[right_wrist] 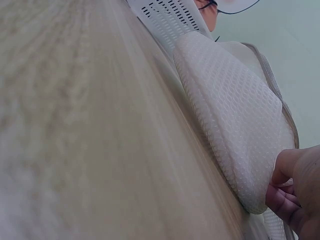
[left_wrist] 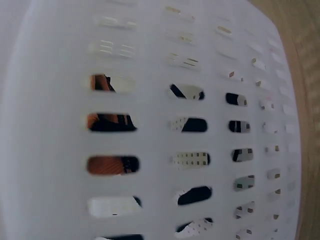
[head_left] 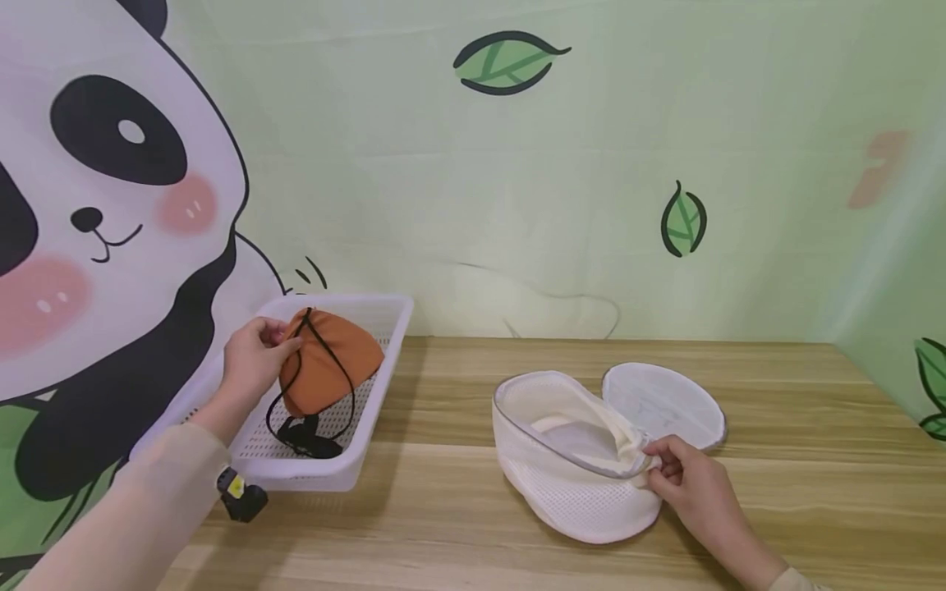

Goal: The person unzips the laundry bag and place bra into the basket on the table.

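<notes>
My left hand (head_left: 256,359) pinches an orange bra (head_left: 325,361) with thin black straps at its upper left edge, raised over a white plastic basket (head_left: 402,328). A strap loops down towards a black piece (head_left: 312,439) low in the basket. My right hand (head_left: 691,484) pinches the rim of a cream mesh laundry bag (head_left: 584,509), beside its grey zip edge. The bag stands with its round lid (head_left: 665,402) folded back behind it. In the right wrist view, thumb and fingers of the right hand (right_wrist: 295,187) meet at the mesh bag (right_wrist: 230,110).
Both containers stand on a wood-grain table (head_left: 436,509). Behind it hangs a green backdrop (head_left: 369,164) with a panda and leaves. The basket's slotted wall (left_wrist: 155,145) fills the left wrist view, with orange and black showing through. A black wrist device (head_left: 242,494) hangs by the left sleeve.
</notes>
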The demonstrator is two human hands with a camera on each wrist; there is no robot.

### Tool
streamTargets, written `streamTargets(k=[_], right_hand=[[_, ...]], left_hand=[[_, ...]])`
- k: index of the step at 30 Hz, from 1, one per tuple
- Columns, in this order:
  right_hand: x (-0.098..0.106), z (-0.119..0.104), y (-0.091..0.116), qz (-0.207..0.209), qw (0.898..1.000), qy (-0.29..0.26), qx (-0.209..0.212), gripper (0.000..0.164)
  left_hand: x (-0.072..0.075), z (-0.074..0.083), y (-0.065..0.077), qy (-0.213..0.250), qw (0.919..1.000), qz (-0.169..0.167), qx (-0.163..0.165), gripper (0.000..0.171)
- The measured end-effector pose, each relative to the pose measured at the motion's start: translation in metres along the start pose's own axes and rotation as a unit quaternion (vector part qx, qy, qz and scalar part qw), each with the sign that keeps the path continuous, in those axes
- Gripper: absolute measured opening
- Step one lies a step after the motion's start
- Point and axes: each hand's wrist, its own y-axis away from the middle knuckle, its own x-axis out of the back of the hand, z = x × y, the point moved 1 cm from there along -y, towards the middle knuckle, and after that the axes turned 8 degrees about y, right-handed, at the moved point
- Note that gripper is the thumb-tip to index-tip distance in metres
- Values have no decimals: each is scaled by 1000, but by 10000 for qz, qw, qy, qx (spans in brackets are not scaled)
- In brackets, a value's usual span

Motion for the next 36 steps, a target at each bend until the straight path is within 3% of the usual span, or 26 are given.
streamTargets(k=[9,14,19,22,36], right_hand=[[0,-2,0,-46,10000,5,-6,22],[0,-2,-1,-66,10000,56,-3,22],[0,-2,-2,-39,10000,54,9,22],[1,-3,-3,-12,10000,75,26,22],[1,0,1,136,9997,135,136,23]], left_hand=[[3,-13,4,-171,9992,-273,217,23],[0,-16,6,-159,9946,-940,415,27],[-4,-21,5,-209,9833,-1759,407,25],[-5,-24,4,-225,9779,-2030,441,26],[-7,-43,4,-1125,9621,-2470,277,31]])
